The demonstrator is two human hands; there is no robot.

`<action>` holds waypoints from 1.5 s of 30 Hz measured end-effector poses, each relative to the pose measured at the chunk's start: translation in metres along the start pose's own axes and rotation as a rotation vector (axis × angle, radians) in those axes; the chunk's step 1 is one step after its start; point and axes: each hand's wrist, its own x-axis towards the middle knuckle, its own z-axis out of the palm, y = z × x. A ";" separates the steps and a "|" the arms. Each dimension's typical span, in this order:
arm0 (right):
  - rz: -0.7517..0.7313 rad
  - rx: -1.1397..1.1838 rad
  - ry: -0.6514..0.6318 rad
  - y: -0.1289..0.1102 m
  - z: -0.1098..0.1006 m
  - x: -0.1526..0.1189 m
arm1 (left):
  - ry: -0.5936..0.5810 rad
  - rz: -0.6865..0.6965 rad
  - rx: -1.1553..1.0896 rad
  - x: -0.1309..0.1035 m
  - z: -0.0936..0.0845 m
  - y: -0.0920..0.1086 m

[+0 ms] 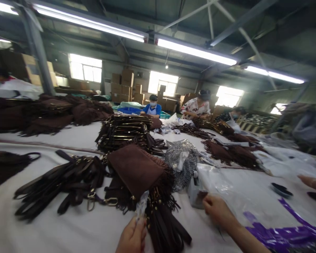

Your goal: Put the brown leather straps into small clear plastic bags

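At the left, dark straps with metal clasps are laid on the white cloth. By the left hand, a clear plastic packet is grasped, upright against the lower edge of a brown fringed pouch. As judged, the packet is being handled at this step; care is called for, because hanging straps lie just beside. Farther right, the right hand is seen with curled fingers beside a grey device; whether something is gripped cannot be told. Then purple film is seen. No brand, label or writing can be read.
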 end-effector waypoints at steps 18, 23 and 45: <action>-0.393 -0.038 -0.649 -0.187 0.119 -0.048 | 0.453 0.728 0.965 -0.012 -0.023 -0.017; -0.349 -0.208 -0.621 -0.196 0.126 -0.047 | 0.481 0.713 0.993 -0.013 -0.027 -0.023; -0.258 0.031 -0.564 -0.156 0.119 -0.056 | 0.469 0.789 1.027 -0.014 -0.034 -0.017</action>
